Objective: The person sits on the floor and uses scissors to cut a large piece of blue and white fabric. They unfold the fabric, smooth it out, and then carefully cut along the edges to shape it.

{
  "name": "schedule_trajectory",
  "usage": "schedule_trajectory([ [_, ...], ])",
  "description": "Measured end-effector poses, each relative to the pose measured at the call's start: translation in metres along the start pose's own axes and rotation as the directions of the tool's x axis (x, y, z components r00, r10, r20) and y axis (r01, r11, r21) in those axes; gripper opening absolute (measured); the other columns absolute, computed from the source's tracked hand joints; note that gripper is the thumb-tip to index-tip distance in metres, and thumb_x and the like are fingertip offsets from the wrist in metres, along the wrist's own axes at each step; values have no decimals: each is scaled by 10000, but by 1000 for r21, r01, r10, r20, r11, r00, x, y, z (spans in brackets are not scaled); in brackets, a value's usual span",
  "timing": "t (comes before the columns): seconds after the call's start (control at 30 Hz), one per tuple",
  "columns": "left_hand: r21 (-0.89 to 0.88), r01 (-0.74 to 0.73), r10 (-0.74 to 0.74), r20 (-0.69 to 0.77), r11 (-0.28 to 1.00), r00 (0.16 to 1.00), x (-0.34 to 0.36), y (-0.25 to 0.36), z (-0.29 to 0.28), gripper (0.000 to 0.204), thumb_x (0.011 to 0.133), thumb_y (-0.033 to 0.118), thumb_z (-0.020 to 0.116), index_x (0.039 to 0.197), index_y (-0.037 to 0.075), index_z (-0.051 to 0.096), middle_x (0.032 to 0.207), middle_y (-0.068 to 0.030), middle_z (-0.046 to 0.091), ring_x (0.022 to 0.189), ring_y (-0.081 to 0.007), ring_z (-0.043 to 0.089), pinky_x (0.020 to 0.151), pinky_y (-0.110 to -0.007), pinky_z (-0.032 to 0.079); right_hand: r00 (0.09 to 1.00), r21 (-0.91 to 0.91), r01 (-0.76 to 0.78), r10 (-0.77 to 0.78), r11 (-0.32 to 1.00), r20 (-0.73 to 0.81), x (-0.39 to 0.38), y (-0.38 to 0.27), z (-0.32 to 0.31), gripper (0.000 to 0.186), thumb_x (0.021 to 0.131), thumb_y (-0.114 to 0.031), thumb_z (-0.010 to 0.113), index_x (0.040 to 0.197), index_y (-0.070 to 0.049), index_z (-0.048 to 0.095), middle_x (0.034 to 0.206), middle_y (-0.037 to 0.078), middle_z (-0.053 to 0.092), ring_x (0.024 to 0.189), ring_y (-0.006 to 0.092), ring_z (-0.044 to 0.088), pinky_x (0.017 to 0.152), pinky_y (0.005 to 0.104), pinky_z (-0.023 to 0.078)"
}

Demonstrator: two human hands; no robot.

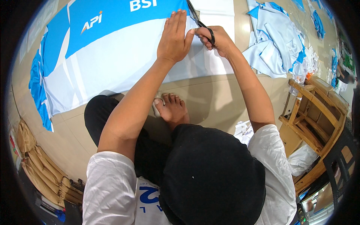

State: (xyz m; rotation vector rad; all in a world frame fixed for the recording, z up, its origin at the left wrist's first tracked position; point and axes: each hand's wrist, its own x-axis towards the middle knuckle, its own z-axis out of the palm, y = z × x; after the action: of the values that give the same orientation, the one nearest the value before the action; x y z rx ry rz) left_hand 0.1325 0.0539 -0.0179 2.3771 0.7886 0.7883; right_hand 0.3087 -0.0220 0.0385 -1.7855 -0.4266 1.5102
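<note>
Blue and white printed fabric (108, 60) lies spread over the tiled floor in front of me. My left hand (173, 39) rests flat on its right part, fingers together and stretched forward, thumb out to the side. Just right of it, my right hand (218, 40) grips the black handle of a pair of scissors (201, 25). The blades point away from me, at the fabric's right edge by the top of the view. Whether they are apart or closed is hard to make out. White paper or cloth (221, 56) lies under and right of the scissors.
Cut pale blue and white cloth pieces (272, 41) lie heaped at the right. A wooden stool (315, 112) stands beyond my right arm, with a white plastic bag (303, 159) by it. Brown wrapped bundles (45, 168) lie at lower left. My bare foot (172, 108) is near the fabric's edge.
</note>
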Motion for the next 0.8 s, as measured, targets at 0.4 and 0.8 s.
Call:
schedule_trajectory([
  [0.4,-4,17,-17,5,1000,1000,0,0,0,612,1135,321,484,1621,-37,382,1634,-281,451,1553,-463,381,1295,-552,301,1000,-14,23,-23,1000,6,6,-1,3,305,910,-304,798,785,-78,634,647,-21,550,501,81,461,472,258,359],
  [0.8,-132,71,-69,17,989,997,3,-3,-5,616,1131,284,487,1628,-53,355,1654,-282,425,1564,-458,366,1303,-546,277,999,-28,11,-13,1000,-50,6,-3,7,327,844,-256,823,697,-49,616,618,18,562,503,110,502,455,277,365],
])
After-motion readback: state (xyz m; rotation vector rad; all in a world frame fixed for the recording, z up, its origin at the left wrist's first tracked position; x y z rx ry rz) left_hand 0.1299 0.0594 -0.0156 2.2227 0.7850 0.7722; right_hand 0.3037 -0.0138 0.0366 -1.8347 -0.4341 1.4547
